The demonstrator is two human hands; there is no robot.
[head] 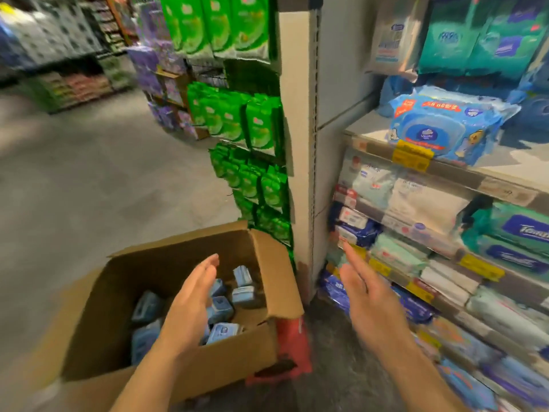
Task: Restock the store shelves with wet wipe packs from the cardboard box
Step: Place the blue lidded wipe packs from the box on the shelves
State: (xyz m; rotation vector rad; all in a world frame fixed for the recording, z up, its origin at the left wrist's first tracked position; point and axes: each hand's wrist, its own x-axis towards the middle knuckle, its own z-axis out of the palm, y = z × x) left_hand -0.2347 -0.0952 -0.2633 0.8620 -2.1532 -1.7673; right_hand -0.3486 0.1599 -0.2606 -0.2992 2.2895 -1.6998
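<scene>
My left hand (190,304) hangs open, palm turned inward, over the open cardboard box (184,346) on the floor, holding nothing. Below its fingers lie small blue wet wipe packs (221,310), loose in the bottom of the box. My right hand (371,304) is open too, fingers stretched, empty, just in front of the lower shelves (445,173). Above it, well apart, a big blue pack (445,126) rests on an upper shelf.

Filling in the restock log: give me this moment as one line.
left hand: empty, open, over cardboard box | right hand: empty, open, beside shelves | blue wet wipe packs: in box
</scene>
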